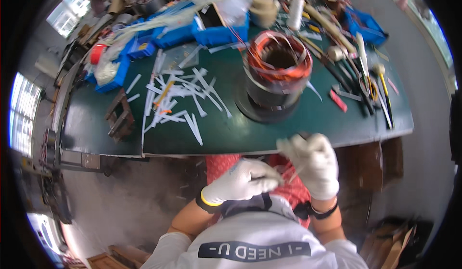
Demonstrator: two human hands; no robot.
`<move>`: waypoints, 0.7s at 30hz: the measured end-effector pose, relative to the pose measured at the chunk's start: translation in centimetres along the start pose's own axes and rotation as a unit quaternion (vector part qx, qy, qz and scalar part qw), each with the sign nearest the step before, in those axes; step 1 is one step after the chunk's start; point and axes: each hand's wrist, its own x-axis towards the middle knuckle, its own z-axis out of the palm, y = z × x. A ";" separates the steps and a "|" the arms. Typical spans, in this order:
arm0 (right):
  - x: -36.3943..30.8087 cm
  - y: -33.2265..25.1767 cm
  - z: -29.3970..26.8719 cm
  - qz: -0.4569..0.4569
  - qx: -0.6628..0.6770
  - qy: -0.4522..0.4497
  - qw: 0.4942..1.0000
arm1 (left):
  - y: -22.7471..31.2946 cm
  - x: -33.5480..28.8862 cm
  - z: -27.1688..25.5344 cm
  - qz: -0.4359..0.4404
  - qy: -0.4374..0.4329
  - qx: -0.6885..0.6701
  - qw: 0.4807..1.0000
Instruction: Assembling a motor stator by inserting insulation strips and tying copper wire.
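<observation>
My left hand point(245, 178), in a white glove with a yellow cuff, is in front of the table's near edge, fingers closed and pressed together. My right hand point(315, 163), also gloved, is a little higher and to the right; its fingers are curled and blurred. Thin pale strands point(289, 173) show faintly between the hands, but what either hand grips is too smeared to make out. Beyond them on the table stands a dark cylindrical motor stator point(272, 93), upright, with orange-red windings point(257, 59) and white ties around its top.
White paper strips point(185, 93) lie scattered on the green table point(216, 141). A rusty metal bracket point(119, 115) is at the left. Blue bins point(219, 33) line the back. Toward the right are scissors point(373, 90), a yellow-and-black-handled hammer point(385, 83) and a red piece point(338, 100).
</observation>
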 end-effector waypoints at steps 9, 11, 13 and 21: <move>-4.1 -3.1 -11.8 0.249 -0.671 -0.219 0.663 | -0.7 -6.0 -6.8 0.105 0.114 -0.727 0.669; -6.6 -1.4 -17.6 0.272 -0.755 -0.174 0.571 | 1.0 -6.6 -8.6 0.122 0.156 -0.748 0.633; -6.9 -1.2 -18.5 0.349 -0.804 -0.178 0.447 | -0.3 -6.5 -8.6 0.150 0.134 -0.591 0.782; -2.8 2.7 -1.2 -0.263 -0.542 -0.203 0.772 | -2.1 -1.9 2.8 -0.018 0.064 -0.044 0.997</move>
